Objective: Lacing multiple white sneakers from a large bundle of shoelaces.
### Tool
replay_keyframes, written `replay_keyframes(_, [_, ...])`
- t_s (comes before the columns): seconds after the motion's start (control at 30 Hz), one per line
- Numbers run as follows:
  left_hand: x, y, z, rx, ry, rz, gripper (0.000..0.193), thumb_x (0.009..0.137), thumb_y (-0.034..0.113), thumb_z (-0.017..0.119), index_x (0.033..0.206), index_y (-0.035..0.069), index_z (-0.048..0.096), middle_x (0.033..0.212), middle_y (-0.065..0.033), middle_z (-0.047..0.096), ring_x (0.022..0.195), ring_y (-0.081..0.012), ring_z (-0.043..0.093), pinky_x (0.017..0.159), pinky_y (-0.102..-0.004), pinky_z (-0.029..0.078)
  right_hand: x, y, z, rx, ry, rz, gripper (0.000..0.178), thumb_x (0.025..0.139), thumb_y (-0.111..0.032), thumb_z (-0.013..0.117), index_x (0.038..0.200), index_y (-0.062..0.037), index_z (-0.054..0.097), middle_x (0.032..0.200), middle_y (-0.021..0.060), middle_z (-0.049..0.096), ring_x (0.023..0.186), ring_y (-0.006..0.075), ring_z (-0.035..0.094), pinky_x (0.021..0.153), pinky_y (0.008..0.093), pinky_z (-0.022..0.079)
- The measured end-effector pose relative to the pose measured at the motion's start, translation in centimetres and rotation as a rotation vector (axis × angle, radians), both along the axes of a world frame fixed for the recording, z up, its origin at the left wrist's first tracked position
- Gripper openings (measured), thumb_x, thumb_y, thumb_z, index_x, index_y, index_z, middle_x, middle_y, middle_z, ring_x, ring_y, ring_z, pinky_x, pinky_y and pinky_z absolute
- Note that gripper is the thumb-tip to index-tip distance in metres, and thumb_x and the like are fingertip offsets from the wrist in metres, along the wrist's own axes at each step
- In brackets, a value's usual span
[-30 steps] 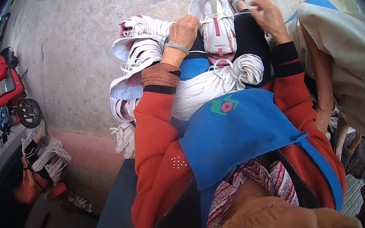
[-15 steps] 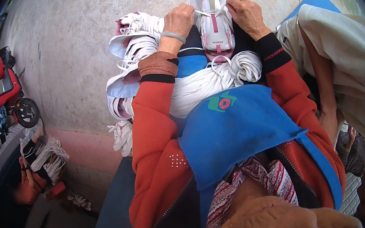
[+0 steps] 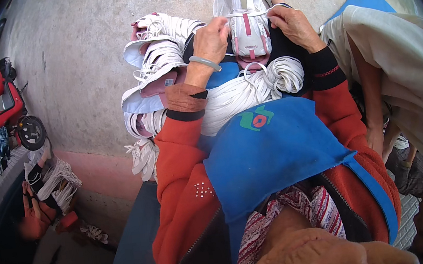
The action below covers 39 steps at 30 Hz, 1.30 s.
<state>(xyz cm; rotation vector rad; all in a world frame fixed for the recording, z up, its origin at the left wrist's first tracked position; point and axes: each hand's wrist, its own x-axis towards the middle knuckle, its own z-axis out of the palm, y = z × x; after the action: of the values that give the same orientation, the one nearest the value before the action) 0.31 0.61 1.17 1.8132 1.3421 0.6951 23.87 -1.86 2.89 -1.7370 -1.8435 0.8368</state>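
Note:
A white and grey shoe with pink trim (image 3: 252,41) rests in front of me, between my knees. My left hand (image 3: 210,42), with a grey bangle on its wrist, is closed at the shoe's left side, apparently pinching a white shoelace; its fingertips are partly hidden. On the right, my right hand (image 3: 291,25) pinches the lace, which crosses the top of the shoe. A thick bundle of white laces (image 3: 234,98) lies across my lap below the shoe, its right end coiled. My blue apron (image 3: 270,143) covers the front of me.
Several white and pink shoe pieces with laces (image 3: 158,54) are piled along my left. Beyond them stretches concrete floor (image 3: 83,63). A person in a pale shirt (image 3: 395,53) is close on my right. A red scooter (image 3: 7,98) stands far left, above another person with laces (image 3: 41,195).
My left hand has drawn down and slightly toward me, and its wrist has turned. My right hand has shifted slightly right and down with the lace. The shoe has moved slightly.

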Motion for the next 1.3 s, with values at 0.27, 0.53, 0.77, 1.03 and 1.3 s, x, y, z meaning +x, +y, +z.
replay_keyframes(0.27, [0.5,1.0,-0.5,0.072,0.34,-0.061,0.023,0.086,0.024,0.051,0.093,0.008,0.065,0.085,-0.016,0.065,0.082,-0.0339,0.062,0.071,-0.0399,0.048,-2.0,1.4,-1.3,0.179,-0.305,0.008,0.018,0.083,-0.018,0.053,0.084,-0.0019,0.062,0.085,0.0169,0.062,0.077,0.0344,0.06,0.068,0.0401,0.047])
replay_keyframes(0.53, [1.2,2.5,0.2,-0.164,0.342,-0.056,0.029,0.083,0.032,0.048,0.093,0.01,0.065,0.088,-0.0162,0.065,0.085,-0.0346,0.061,0.074,-0.0422,0.047,-1.6,1.9,-0.7,0.07,-0.163,0.033,0.021,0.083,-0.018,0.053,0.083,-0.0002,0.063,0.08,0.0184,0.063,0.075,0.0343,0.061,0.07,0.0396,0.046])
replay_keyframes(0.77, [1.8,4.0,0.3,-0.12,0.418,-0.183,0.028,0.08,0.025,0.044,0.091,0.01,0.064,0.09,-0.0167,0.064,0.086,-0.0352,0.06,0.077,-0.0427,0.045,-2.1,2.3,-0.8,0.111,-0.212,0.028,0.021,0.082,-0.017,0.053,0.08,0.0012,0.063,0.074,0.0205,0.062,0.072,0.036,0.061,0.068,0.0407,0.046])
replay_keyframes(1.03, [2.2,5.5,-0.3,-0.118,0.417,-0.344,0.028,0.078,0.021,0.044,0.089,0.007,0.065,0.091,-0.017,0.064,0.087,-0.0348,0.058,0.079,-0.0408,0.045,-2.3,3.2,-1.3,0.164,-0.302,0.06,0.022,0.078,-0.02,0.054,0.079,0.0001,0.065,0.072,0.0207,0.062,0.07,0.0359,0.061,0.067,0.0413,0.047])
replay_keyframes(1.3, [0.6,5.0,-2.3,-0.17,0.171,-0.086,0.029,0.079,0.031,0.055,0.087,0.006,0.067,0.079,-0.0136,0.066,0.075,-0.0277,0.063,0.069,-0.0352,0.048,-2.9,2.3,-1.3,0.091,-0.139,-0.155,0.022,0.078,-0.021,0.057,0.076,-0.0001,0.064,0.07,0.0196,0.063,0.068,0.0351,0.062,0.064,0.041,0.049])
